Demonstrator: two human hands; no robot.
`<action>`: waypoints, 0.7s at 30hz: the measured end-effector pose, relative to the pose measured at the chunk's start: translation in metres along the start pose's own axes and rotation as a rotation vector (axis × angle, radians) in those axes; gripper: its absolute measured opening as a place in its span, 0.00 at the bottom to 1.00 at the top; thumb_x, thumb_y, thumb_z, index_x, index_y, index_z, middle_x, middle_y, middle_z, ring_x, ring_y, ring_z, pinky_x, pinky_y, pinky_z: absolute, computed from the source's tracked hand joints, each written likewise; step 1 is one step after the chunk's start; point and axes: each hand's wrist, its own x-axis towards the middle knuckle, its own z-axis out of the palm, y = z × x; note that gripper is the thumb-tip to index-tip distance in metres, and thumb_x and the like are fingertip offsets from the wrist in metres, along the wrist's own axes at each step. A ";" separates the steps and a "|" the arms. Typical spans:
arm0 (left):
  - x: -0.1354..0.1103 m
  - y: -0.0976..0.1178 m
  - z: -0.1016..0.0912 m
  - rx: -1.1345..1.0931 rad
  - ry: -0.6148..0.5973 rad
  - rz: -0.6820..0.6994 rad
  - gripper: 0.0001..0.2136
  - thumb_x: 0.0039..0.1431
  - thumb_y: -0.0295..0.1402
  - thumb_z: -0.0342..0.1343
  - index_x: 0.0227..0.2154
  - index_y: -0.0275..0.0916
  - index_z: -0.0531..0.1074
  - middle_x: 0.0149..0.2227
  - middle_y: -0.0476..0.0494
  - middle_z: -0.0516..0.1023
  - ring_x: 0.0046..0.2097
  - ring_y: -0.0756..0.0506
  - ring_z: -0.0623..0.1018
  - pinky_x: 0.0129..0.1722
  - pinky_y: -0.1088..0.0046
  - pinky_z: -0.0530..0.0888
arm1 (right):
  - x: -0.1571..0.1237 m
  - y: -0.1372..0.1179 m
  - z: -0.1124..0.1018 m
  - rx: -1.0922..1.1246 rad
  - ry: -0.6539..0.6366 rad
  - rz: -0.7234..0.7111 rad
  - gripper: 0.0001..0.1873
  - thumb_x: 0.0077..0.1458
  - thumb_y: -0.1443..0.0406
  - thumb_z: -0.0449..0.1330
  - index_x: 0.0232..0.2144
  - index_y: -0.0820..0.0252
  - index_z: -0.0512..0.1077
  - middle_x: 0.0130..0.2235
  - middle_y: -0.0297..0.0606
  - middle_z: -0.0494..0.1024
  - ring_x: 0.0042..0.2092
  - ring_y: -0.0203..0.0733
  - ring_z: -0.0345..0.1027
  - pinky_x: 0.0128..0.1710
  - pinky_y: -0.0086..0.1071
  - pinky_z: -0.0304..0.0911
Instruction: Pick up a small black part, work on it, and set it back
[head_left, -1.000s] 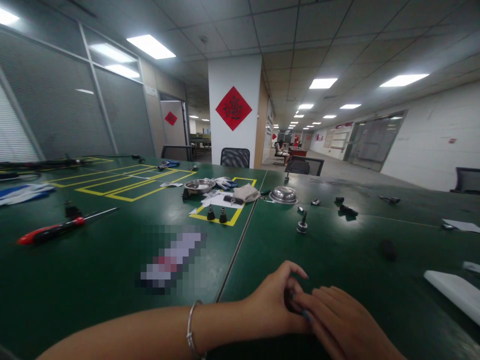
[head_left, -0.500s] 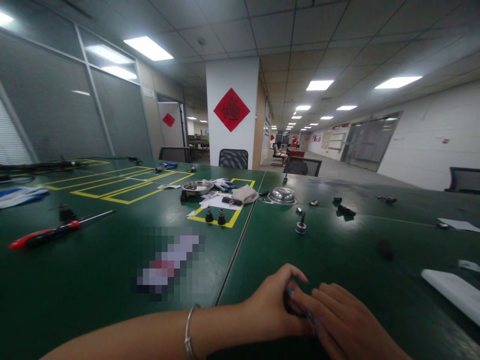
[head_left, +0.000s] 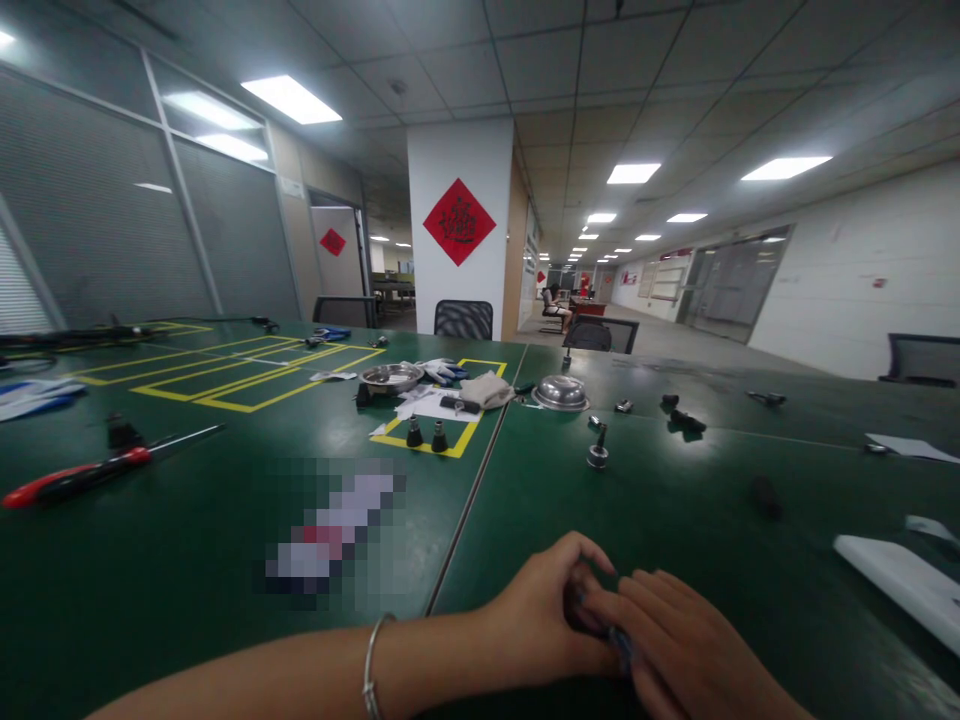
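Observation:
My left hand (head_left: 551, 610) and my right hand (head_left: 686, 635) meet low in the view, close to the table's near side. Both have curled fingers, and the fingertips come together between the palms. Small bluish bits show there, but whether they are nails or a held part I cannot tell. A silver bangle (head_left: 370, 665) circles my left wrist. Beyond the hands a small metal part with a dark stem (head_left: 598, 453) stands upright on the green table (head_left: 525, 500). A blurred-out flat object (head_left: 337, 530) lies left of my hands.
At left lies a red and black screwdriver (head_left: 82, 475). Two dark cone-shaped parts (head_left: 426, 435) stand near a metal bowl (head_left: 391, 376), a cloth (head_left: 486, 390) and a metal dome (head_left: 561, 392). A white slab (head_left: 900, 585) lies at right. A person (head_left: 553, 305) sits far back.
The view has shifted slightly, so the table's things sit a little further left. My hands stay together, with only slight finger movement.

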 end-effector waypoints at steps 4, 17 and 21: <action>0.001 -0.002 0.000 0.004 0.008 0.011 0.28 0.35 0.25 0.69 0.41 0.38 0.64 0.29 0.54 0.71 0.30 0.51 0.71 0.29 0.77 0.65 | 0.001 0.000 0.000 -0.018 0.024 0.010 0.12 0.53 0.74 0.47 0.35 0.57 0.66 0.27 0.31 0.72 0.26 0.38 0.63 0.28 0.30 0.55; 0.001 0.003 0.001 -0.043 -0.010 -0.031 0.25 0.36 0.24 0.67 0.39 0.37 0.64 0.29 0.55 0.70 0.29 0.52 0.70 0.29 0.76 0.66 | 0.001 -0.003 0.005 -0.003 0.018 0.038 0.17 0.53 0.75 0.47 0.44 0.61 0.66 0.33 0.37 0.74 0.31 0.40 0.67 0.31 0.31 0.60; 0.000 0.003 0.001 -0.050 -0.014 -0.018 0.26 0.35 0.23 0.67 0.40 0.38 0.64 0.28 0.56 0.69 0.28 0.53 0.69 0.28 0.78 0.64 | 0.002 -0.005 0.005 -0.032 0.050 0.013 0.17 0.52 0.76 0.46 0.42 0.61 0.66 0.32 0.38 0.74 0.31 0.41 0.66 0.31 0.32 0.59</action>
